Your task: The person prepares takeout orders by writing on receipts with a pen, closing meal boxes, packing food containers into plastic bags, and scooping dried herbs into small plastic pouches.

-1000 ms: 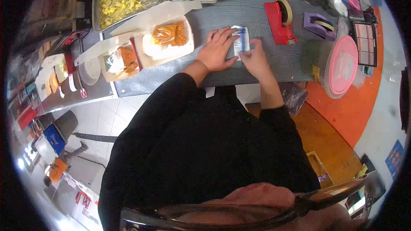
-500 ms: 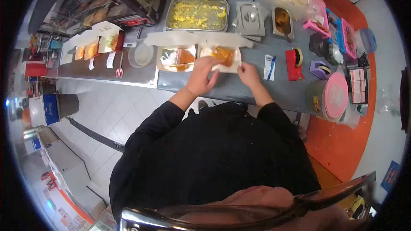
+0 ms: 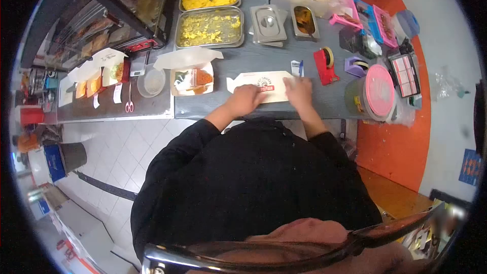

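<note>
On the grey surface [image 3: 200,108], right of the open food box [image 3: 187,59], best to press the pale box lid [image 3: 245,78] softly and evenly, with left hand [image 3: 244,99] and right hand [image 3: 300,92] bent over it, too hidden to tell if gripping.

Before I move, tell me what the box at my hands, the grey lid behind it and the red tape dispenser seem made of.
Box: likely paperboard, pale and matte, printed, with flat folded panels. Grey lid: probably stainless steel, by its satiny highlights. Red tape dispenser: likely moulded plastic, smooth, evenly coloured.
</note>
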### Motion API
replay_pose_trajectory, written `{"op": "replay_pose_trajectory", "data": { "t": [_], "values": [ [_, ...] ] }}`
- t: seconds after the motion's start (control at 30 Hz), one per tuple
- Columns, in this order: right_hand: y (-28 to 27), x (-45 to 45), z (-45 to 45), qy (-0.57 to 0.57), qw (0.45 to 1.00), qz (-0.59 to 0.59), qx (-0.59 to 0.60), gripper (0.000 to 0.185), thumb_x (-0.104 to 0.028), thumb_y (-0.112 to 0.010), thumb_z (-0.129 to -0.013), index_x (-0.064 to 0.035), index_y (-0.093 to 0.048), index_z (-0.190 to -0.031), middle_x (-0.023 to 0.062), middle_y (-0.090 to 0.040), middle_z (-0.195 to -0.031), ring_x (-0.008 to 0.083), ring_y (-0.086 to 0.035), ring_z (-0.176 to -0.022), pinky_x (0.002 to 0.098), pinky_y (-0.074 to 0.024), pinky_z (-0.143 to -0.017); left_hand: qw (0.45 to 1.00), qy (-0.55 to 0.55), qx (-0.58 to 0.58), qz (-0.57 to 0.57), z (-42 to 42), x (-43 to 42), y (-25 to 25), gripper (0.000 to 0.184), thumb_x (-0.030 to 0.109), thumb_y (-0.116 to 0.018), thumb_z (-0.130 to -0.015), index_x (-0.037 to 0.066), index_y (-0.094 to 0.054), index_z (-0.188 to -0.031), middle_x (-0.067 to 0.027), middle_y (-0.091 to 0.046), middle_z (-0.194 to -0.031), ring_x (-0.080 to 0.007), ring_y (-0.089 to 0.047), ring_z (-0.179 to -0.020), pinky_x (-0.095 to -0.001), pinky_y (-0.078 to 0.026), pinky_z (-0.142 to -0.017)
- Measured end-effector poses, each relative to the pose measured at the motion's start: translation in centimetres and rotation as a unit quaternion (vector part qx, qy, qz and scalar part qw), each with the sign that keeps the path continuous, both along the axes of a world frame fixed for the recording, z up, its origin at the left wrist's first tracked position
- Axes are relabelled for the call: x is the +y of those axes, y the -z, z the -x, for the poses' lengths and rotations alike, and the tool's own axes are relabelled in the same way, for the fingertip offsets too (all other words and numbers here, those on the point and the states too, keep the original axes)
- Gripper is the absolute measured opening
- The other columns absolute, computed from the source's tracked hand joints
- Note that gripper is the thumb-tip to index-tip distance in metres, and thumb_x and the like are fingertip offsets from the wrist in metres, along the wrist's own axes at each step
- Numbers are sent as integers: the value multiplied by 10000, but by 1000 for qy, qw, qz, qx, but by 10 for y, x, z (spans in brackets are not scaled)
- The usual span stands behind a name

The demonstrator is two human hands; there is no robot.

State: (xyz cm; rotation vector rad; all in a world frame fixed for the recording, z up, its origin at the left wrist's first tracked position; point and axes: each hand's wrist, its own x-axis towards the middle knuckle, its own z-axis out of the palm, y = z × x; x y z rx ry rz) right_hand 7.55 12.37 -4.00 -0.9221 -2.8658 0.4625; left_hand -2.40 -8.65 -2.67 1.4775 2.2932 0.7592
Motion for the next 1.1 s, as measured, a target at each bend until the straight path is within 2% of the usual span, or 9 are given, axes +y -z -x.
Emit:
{"op": "replay_pose_trajectory", "data": {
  "t": [0.3,0.47,0.57,0.63,0.83,0.9,0.97,1.03,1.1],
  "values": [
    [60,19,18,5,933,334,-131,494,-418,-516,-941,50,-636,-1039,320,-578,-1090,420,-579,-1005,411,-457,-857,947,-291,-124,50,29,6,73,426,313,-632,-832,-101,-619,-932,-289,-640,-906,-438,-617,-833,-495,-484,-761],
    [61,21,20,116,832,542,5,493,-326,-570,-925,104,-542,-1166,197,-635,-1047,260,-621,-916,366,-478,-782,900,-277,-300,153,81,1,86,544,409,-693,-777,-94,-643,-979,-239,-674,-896,-388,-650,-810,-457,-497,-728],
    [54,25,25,130,884,449,-15,539,-322,-586,-912,113,-491,-1216,167,-640,-1037,245,-626,-890,368,-483,-777,863,-242,-412,167,84,-3,54,636,496,-660,-795,-115,-654,-973,-245,-677,-916,-367,-668,-845,-403,-500,-760],
    [36,26,27,112,896,429,-4,568,-381,-563,-909,120,-518,-1174,204,-641,-1022,294,-630,-903,383,-478,-816,911,-290,-247,156,74,-5,32,686,558,-624,-801,-111,-662,-949,-272,-670,-947,-369,-665,-905,-400,-498,-785],
    [72,11,18,-17,989,124,-81,489,-372,-418,-962,58,-642,-1026,294,-620,-994,438,-580,-972,473,-412,-944,920,-238,-190,245,26,13,47,471,309,-447,-953,-87,-578,-1172,-292,-613,-1111,-414,-567,-1097,-484,-416,-954],
    [72,-4,0,-26,993,111,-35,435,-300,-456,-947,47,-578,-1180,288,-574,-1124,426,-521,-1087,477,-383,-978,938,-344,-26,35,2,9,65,516,281,-476,-935,-42,-436,-1336,-295,-445,-1348,-397,-433,-1258,-466,-355,-1026],
    [59,-10,-9,-86,978,81,173,576,-321,-509,-919,28,-400,-1364,250,-383,-1395,425,-359,-1292,498,-277,-1070,962,-271,-14,-2,8,7,63,625,249,-502,-915,-6,-270,-1435,-274,-247,-1480,-403,-267,-1362,-481,-250,-1105],
    [31,0,-14,-229,963,52,136,619,-294,-561,-890,11,-363,-1392,238,-318,-1442,418,-312,-1331,486,-295,-1073,974,-13,222,52,14,5,52,697,309,-549,-899,-20,-262,-1441,-277,-236,-1480,-424,-255,-1363,-507,-206,-1125],
    [22,11,-18,-365,926,22,97,679,-267,-612,-861,-7,-327,-1420,226,-252,-1488,412,-264,-1370,474,-313,-1076,984,27,176,33,15,-3,30,734,343,-567,-888,4,-247,-1455,-274,-221,-1487,-436,-240,-1367,-523,-190,-1127]
  ]
}}
